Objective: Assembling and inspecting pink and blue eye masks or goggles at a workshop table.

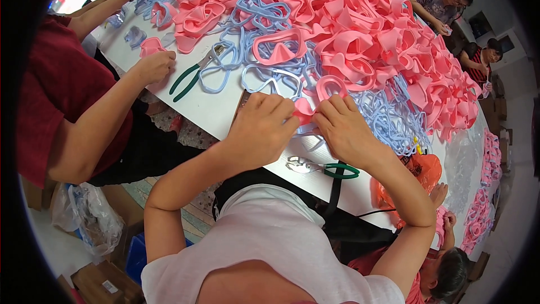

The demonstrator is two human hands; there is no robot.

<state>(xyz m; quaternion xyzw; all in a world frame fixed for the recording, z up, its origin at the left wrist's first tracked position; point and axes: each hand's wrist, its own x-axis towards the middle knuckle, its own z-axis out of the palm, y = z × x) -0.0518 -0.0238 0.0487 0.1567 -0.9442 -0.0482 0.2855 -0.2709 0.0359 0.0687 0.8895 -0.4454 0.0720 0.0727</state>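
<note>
— Holding what, were those two hands?

— A pink rubber mask piece [325,91]. The left hand [264,129] and the right hand [344,129] both pinched it tight, close to the near edge of the white table [211,110].

— What lay around it?

— Green-handled pliers [323,168] lay right at the near edge, just under the hands. Pale blue frames [388,118] sat beside the right hand. A big heap of pink pieces [365,28] filled the far side. Another person's hand [153,66] rested near the left edge.

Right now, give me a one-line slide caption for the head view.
Left hand and right hand together grip a pink rubber mask piece over a white table piled with pink and blue parts.
</note>
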